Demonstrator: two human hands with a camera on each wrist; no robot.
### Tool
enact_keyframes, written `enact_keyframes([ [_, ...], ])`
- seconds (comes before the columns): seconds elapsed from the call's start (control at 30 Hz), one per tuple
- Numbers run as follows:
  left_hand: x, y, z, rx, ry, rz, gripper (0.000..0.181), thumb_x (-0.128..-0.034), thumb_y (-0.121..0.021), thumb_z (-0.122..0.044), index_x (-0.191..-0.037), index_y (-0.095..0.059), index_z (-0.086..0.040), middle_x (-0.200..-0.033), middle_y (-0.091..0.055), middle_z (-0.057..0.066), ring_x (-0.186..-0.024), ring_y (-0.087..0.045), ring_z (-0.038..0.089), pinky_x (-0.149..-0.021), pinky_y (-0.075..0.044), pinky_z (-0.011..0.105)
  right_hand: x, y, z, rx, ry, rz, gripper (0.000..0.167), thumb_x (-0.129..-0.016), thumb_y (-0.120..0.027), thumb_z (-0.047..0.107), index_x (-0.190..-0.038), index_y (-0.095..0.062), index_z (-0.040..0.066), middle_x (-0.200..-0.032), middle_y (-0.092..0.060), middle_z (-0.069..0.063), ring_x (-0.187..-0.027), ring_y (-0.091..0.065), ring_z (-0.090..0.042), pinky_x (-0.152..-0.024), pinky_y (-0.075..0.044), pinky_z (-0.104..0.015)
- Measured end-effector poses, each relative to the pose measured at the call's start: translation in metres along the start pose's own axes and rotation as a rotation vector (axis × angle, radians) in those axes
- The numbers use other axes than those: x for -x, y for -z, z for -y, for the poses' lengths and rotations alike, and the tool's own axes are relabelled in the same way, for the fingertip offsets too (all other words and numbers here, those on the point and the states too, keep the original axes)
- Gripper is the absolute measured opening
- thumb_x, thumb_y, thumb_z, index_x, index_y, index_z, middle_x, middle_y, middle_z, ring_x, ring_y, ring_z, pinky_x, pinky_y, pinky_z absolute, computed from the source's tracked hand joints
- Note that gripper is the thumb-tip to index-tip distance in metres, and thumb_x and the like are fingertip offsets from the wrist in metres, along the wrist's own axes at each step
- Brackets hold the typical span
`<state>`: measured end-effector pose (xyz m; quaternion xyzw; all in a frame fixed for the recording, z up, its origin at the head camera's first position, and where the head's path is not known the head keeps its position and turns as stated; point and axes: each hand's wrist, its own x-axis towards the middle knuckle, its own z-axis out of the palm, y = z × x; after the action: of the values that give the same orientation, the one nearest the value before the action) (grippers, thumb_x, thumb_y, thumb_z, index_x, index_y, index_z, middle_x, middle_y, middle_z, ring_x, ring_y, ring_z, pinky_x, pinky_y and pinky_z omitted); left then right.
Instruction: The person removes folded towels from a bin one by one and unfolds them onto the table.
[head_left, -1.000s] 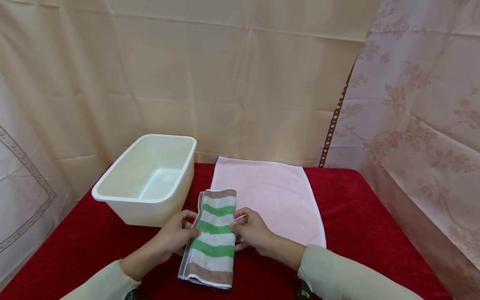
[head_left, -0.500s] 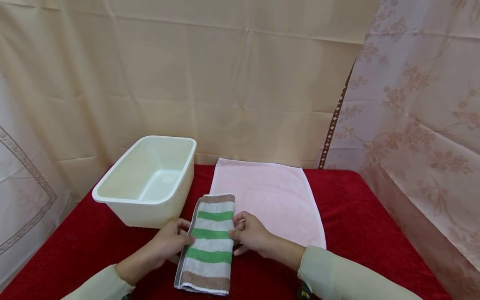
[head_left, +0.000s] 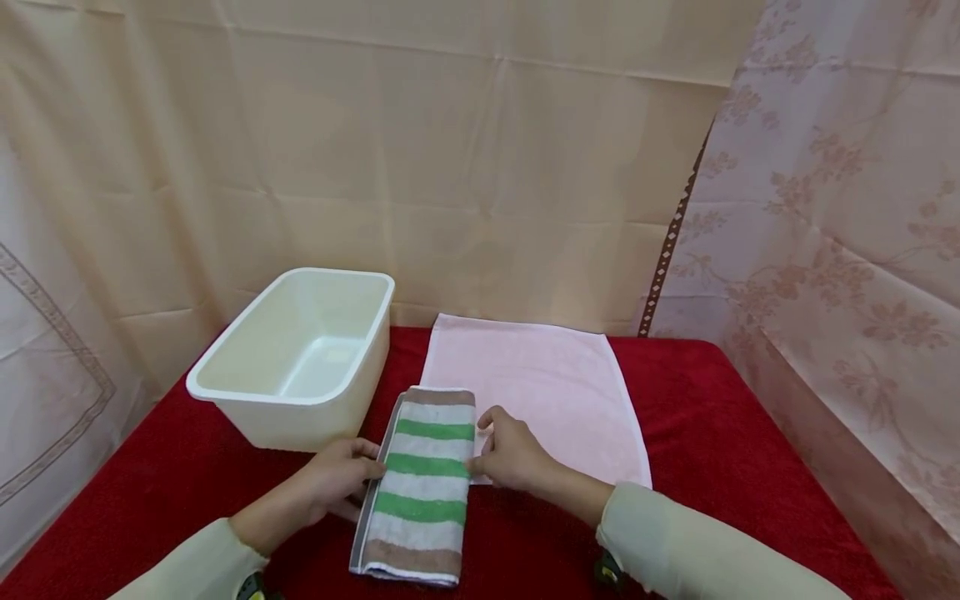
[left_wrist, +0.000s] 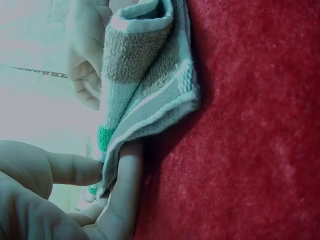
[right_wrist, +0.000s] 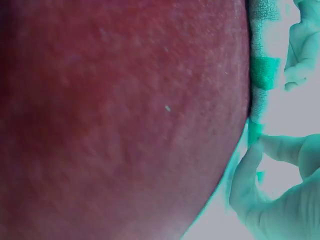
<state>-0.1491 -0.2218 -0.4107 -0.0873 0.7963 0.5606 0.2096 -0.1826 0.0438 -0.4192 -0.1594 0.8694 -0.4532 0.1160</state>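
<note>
A folded towel (head_left: 423, 483) with green, white and brown stripes lies lengthwise at the front middle, its grey hem along the left. My left hand (head_left: 330, 485) pinches its left edge; in the left wrist view the thumb (left_wrist: 75, 169) is above the cloth and a finger (left_wrist: 126, 185) is under it. Across from it, my right hand (head_left: 517, 454) is at the right edge. The right wrist view shows thumb and a fingertip pinching the striped towel (right_wrist: 265, 72) along its side.
Behind the striped towel, a pink towel (head_left: 540, 392) is spread flat, partly covered by it. A cream plastic basin (head_left: 300, 423) stands at the back left. All of it rests on a red cloth-covered table (head_left: 712, 450), with curtains (head_left: 480, 167) behind.
The striped towel has come slightly nearer and lies lower, with both hands at its sides. Since half a second ago, the right hand has shifted up a little and drawn its fingers together.
</note>
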Motion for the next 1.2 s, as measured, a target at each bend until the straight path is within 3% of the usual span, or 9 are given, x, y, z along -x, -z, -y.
enact_keyframes([
  [0.13, -0.001, 0.000, -0.001, -0.002, -0.010, 0.012, 0.031, -0.0968, -0.061, -0.010, -0.123, -0.057, 0.006, -0.093, -0.069, 0.016, -0.075, -0.070, 0.027, -0.061, -0.060, 0.045, -0.005, 0.004, 0.006, 0.306, 0.239, -0.019, 0.037, -0.089, -0.076, 0.010, -0.119, -0.059, -0.001, -0.087, -0.062, -0.004, -0.074, -0.058, -0.012, -0.064, -0.052, -0.027],
  [0.3, 0.001, 0.003, 0.002, 0.007, -0.022, 0.026, 0.029, -0.0975, -0.061, -0.009, -0.122, -0.057, 0.006, -0.093, -0.069, 0.015, -0.076, -0.069, 0.027, -0.061, -0.061, 0.044, -0.018, 0.002, 0.012, 0.677, 0.585, 0.037, 0.026, -0.096, -0.071, 0.018, -0.120, -0.064, 0.010, -0.110, -0.063, -0.002, -0.105, -0.058, -0.017, -0.087, -0.052, -0.030],
  [0.47, 0.002, 0.006, 0.005, 0.022, -0.048, 0.049, 0.028, -0.0974, -0.061, -0.008, -0.121, -0.058, 0.006, -0.092, -0.070, 0.014, -0.076, -0.070, 0.025, -0.062, -0.061, 0.043, -0.035, -0.004, 0.019, 0.911, 0.793, 0.066, 0.030, -0.097, -0.071, 0.023, -0.126, -0.065, 0.018, -0.117, -0.064, 0.002, -0.116, -0.056, -0.018, -0.098, -0.048, -0.034],
  [0.6, 0.002, 0.009, 0.007, 0.027, -0.055, 0.074, 0.028, -0.0970, -0.061, -0.007, -0.121, -0.059, 0.006, -0.091, -0.071, 0.012, -0.077, -0.070, 0.024, -0.063, -0.061, 0.042, -0.046, -0.011, 0.026, 1.030, 0.863, 0.082, 0.030, -0.100, -0.065, 0.026, -0.130, -0.064, 0.023, -0.122, -0.064, 0.005, -0.123, -0.054, -0.017, -0.099, -0.048, -0.036],
  [0.73, 0.002, 0.011, 0.009, 0.037, -0.067, 0.096, 0.028, -0.0963, -0.061, -0.006, -0.121, -0.059, 0.007, -0.092, -0.071, 0.011, -0.078, -0.070, 0.023, -0.064, -0.061, 0.042, -0.056, -0.018, 0.032, 1.110, 0.911, 0.119, 0.033, -0.104, -0.058, 0.027, -0.136, -0.062, 0.027, -0.130, -0.064, 0.008, -0.133, -0.050, -0.018, -0.108, -0.043, -0.036],
  [0.93, 0.001, 0.010, 0.007, 0.022, -0.046, 0.062, 0.025, -0.0968, -0.061, -0.005, -0.120, -0.060, 0.006, -0.093, -0.070, 0.012, -0.079, -0.070, 0.024, -0.064, -0.062, 0.042, -0.068, -0.021, 0.043, 1.114, 0.911, 0.252, 0.041, -0.100, -0.060, 0.018, -0.140, -0.061, 0.027, -0.140, -0.059, 0.006, -0.138, -0.047, -0.021, -0.119, -0.033, -0.042],
  [1.2, 0.002, 0.008, 0.006, 0.021, -0.024, 0.043, 0.024, -0.0970, -0.061, -0.004, -0.119, -0.062, 0.006, -0.093, -0.070, 0.012, -0.078, -0.070, 0.023, -0.065, -0.062, 0.043, -0.076, -0.026, 0.049, 1.116, 0.912, 0.352, 0.041, -0.097, -0.059, 0.013, -0.135, -0.066, 0.026, -0.135, -0.064, 0.006, -0.132, -0.052, -0.013, -0.120, -0.030, -0.039],
])
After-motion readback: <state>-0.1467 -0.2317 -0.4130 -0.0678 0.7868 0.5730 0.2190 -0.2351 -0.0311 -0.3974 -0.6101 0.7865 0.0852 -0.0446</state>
